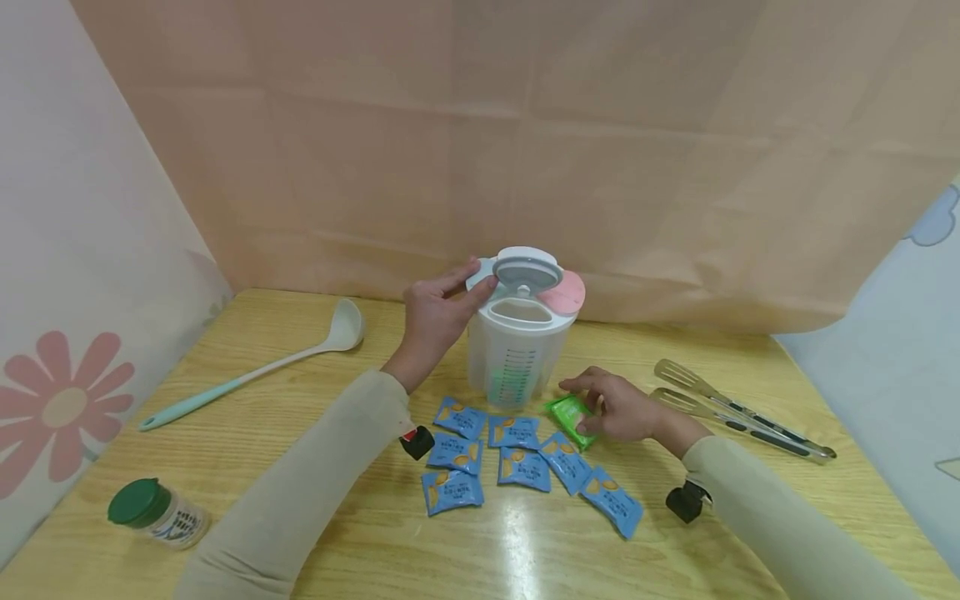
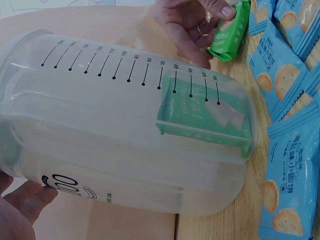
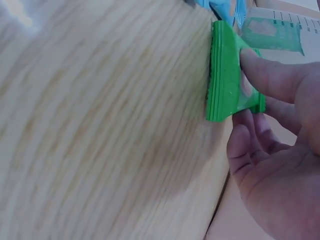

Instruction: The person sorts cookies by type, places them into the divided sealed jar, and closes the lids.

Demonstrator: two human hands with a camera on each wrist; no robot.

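green packet pinched beside the open container

while the wooden table (image 1: pixel 675 533) carries everything here, the biggest thing on it is the clear measuring container (image 1: pixel 516 350), standing upright near the middle with its white lid (image 1: pixel 527 271) flipped up and a pink tab (image 1: pixel 564 292) at the lid's right side. one green packet lies inside it at the bottom, seen through the wall in the left wrist view (image 2: pixel 205 117). the left hand (image 1: pixel 435 312) rests at the container's upper rim, thumb and fingers curled round the lid edge. a long ladle (image 1: pixel 255 371) with a pale blue handle lies well to the left, metal tongs (image 1: pixel 738 408) to the right, and a green-capped shaker jar (image 1: pixel 156 512) lies on its side at the near left corner. seven blue cracker packets (image 1: pixel 517 462) are scattered just in front of the container. the right hand (image 1: pixel 622 407) sits on the table just right of the container's base, fingers and thumb pinching a green packet (image 1: pixel 572 419) that still touches the wood.
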